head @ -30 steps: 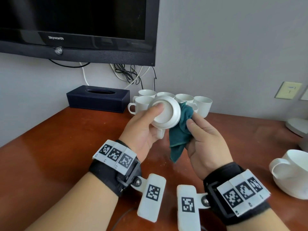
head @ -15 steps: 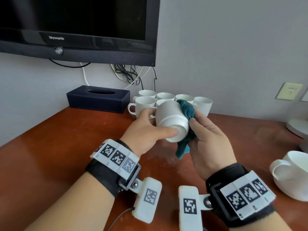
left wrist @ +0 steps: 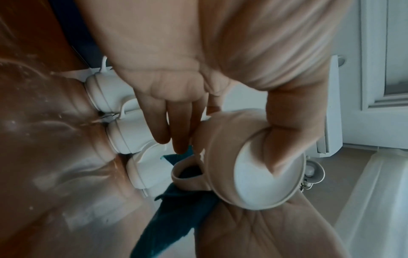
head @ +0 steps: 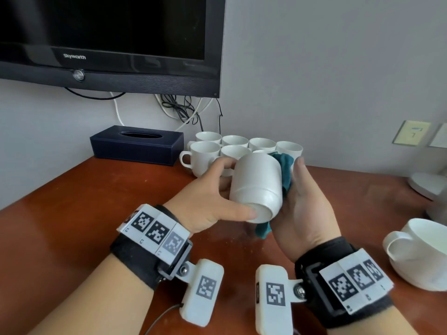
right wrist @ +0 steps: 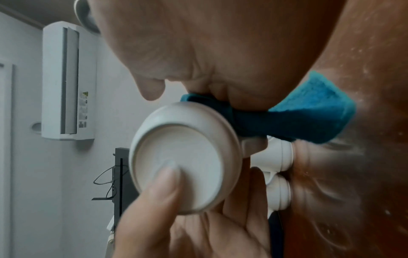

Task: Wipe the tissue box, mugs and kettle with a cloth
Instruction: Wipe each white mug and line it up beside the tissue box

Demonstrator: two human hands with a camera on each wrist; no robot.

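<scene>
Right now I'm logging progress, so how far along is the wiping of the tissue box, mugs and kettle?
Nothing shows as finished: cleanliness can't be judged. In hand: the left hand holds a mug tipped on its side, while the right hand presses the teal cloth against it. Possibly left: the mugs at the wall, the tissue box and the kettle, not clearly in view.

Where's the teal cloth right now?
Head view, centre: the teal cloth is pressed by the right hand against the right side of the mug that the left hand holds above the table, in front of the mug cluster.
</scene>
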